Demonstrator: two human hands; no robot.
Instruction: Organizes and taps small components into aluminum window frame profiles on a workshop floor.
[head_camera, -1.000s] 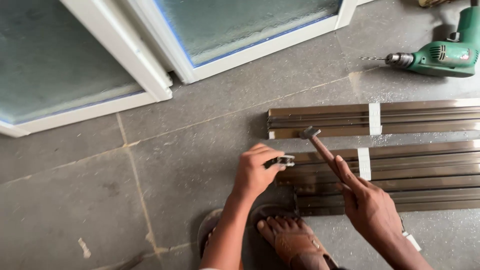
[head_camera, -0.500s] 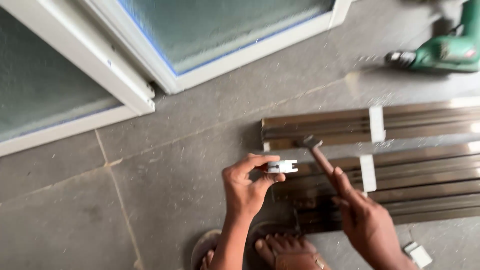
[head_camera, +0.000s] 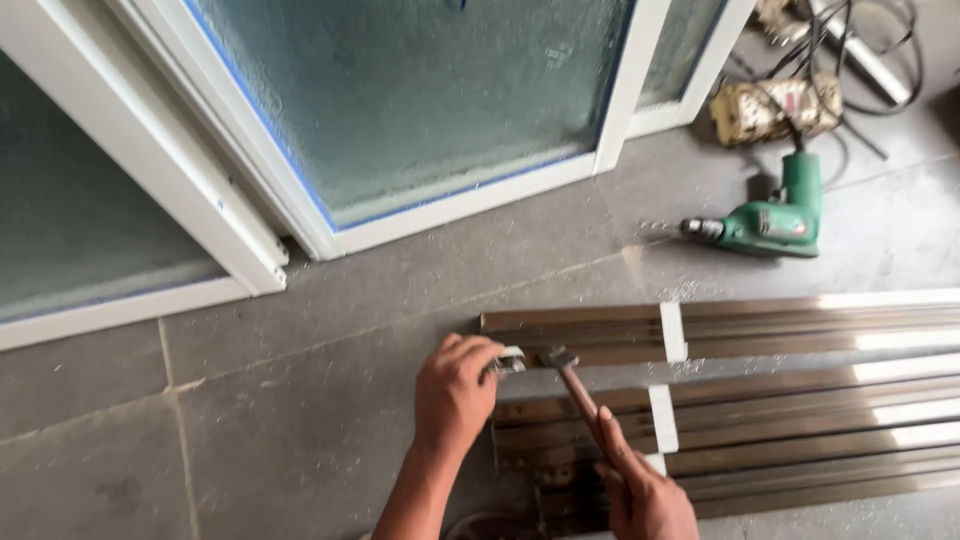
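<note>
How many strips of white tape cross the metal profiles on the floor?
2: one white tape strip on the upper bundle of metal profiles, another on the lower bundle; more may lie beyond the frame.

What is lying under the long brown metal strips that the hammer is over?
The long brown metal strips lie straight on the grey tiled floor, bundled with white tape bands. The floor beneath them is covered, so anything under them is hidden.

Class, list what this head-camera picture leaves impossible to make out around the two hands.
- Small metal piece: mostly hidden by the left hand, head view.
- Hammer grip: handle end covered by the right hand.
- Metal profiles: cut off by the right edge.
- Drill bit: too small and blurred.
</note>
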